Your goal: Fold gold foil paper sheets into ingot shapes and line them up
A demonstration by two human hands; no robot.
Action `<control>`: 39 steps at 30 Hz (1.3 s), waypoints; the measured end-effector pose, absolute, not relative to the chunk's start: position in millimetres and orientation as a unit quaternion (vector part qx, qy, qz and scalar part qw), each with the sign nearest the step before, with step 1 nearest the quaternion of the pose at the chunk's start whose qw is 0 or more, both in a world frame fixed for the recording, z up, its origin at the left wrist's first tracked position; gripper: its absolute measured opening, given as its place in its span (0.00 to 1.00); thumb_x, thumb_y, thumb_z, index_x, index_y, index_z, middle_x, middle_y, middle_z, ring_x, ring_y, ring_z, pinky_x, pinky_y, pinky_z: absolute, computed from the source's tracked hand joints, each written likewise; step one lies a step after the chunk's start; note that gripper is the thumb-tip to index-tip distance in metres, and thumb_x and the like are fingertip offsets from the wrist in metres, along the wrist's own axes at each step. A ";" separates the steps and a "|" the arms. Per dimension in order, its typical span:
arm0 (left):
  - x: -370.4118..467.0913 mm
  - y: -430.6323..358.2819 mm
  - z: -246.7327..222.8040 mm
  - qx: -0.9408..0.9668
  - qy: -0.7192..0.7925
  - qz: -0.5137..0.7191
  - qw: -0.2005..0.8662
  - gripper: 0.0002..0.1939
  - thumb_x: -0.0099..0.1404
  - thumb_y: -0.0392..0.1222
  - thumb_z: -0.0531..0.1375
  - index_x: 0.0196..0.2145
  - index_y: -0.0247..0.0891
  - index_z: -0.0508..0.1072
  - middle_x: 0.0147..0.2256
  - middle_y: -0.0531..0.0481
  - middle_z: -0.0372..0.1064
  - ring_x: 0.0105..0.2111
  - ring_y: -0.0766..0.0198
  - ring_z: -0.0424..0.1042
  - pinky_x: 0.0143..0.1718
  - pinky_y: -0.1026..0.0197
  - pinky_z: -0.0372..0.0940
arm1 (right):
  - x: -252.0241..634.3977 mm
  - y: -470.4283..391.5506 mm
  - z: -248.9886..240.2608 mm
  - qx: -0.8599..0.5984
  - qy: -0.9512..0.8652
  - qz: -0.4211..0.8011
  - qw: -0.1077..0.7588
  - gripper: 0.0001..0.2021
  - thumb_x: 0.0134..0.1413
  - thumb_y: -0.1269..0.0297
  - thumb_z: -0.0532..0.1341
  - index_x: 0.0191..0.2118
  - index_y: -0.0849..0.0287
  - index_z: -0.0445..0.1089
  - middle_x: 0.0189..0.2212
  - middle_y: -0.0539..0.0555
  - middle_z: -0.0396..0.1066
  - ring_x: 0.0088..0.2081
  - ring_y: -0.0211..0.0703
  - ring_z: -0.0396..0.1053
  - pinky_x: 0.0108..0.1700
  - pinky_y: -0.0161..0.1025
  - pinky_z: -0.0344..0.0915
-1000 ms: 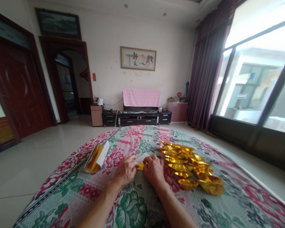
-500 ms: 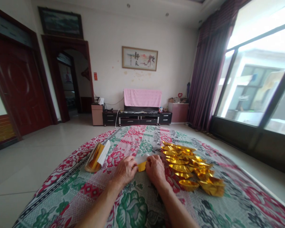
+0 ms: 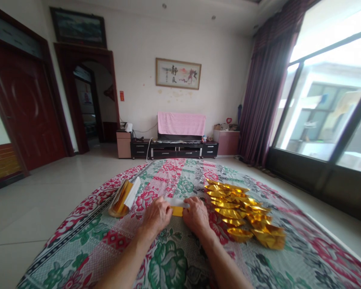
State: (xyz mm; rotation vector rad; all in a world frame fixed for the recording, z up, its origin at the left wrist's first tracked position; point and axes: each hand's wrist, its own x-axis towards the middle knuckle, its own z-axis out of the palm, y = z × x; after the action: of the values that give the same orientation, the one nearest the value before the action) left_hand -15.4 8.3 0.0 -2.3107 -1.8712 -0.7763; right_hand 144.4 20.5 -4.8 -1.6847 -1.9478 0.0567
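Note:
Between my hands lies a sheet of gold foil paper [image 3: 177, 211], its near part gold and its far strip white. My left hand [image 3: 158, 214] pinches the left end of it, thumb and fingers together. The right end is gripped by my right hand [image 3: 195, 212], fingers curled over the edge. Right of my right hand, several folded gold paper ingots [image 3: 231, 212] sit in overlapping rows. A curled stack of gold and white paper sheets [image 3: 124, 198] rests to the left of my left hand.
A floral cloth [image 3: 168, 261] covers the round table under everything. Beyond it stands a low black TV cabinet [image 3: 168, 151] with a pink towel [image 3: 182, 123] over the screen. A window and purple curtain [image 3: 261, 88] are at the right.
My hands have shifted slightly apart along the sheet, and more of its gold part shows flat between them. The ingots and the paper stack stay put.

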 end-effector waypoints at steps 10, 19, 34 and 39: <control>-16.4 6.8 5.1 -0.765 -0.602 -0.228 0.031 0.08 0.60 0.42 0.55 0.34 0.42 0.74 0.32 0.48 0.67 0.36 0.61 0.68 0.37 0.62 0.60 | 143.8 18.8 -4.4 -0.606 -0.735 0.031 0.302 0.14 0.45 0.71 0.54 0.40 0.56 0.71 0.41 0.55 0.69 0.45 0.46 0.63 0.46 0.39 0.52; -21.1 17.3 -1.9 -0.766 -0.585 -0.266 0.026 0.10 0.62 0.37 0.52 0.31 0.39 0.74 0.34 0.48 0.68 0.38 0.64 0.67 0.41 0.63 0.60 | 139.7 16.8 0.0 -0.611 -0.733 0.019 0.297 0.08 0.46 0.70 0.56 0.33 0.58 0.70 0.33 0.54 0.67 0.36 0.41 0.64 0.39 0.33 0.55; -24.4 15.2 1.0 -0.826 -0.503 -0.255 0.017 0.13 0.61 0.34 0.50 0.33 0.41 0.74 0.36 0.49 0.69 0.39 0.62 0.66 0.45 0.59 0.60 | 146.0 24.4 -4.1 -0.553 -0.752 0.052 0.356 0.18 0.38 0.80 0.51 0.34 0.58 0.71 0.39 0.54 0.66 0.41 0.40 0.64 0.45 0.33 0.58; -25.5 18.2 -2.7 -0.824 -0.508 -0.251 0.018 0.14 0.63 0.36 0.48 0.33 0.41 0.74 0.37 0.49 0.69 0.40 0.62 0.66 0.46 0.59 0.61 | 148.2 23.6 -6.7 -0.461 -0.802 0.067 0.374 0.18 0.37 0.80 0.51 0.31 0.56 0.73 0.47 0.53 0.66 0.50 0.43 0.60 0.53 0.39 0.54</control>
State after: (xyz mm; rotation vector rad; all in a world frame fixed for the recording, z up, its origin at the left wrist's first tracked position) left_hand -25.5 18.2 -2.7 -2.5573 -1.5784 -0.7801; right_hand 148.2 23.6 -6.7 -1.1814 -2.0539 0.1719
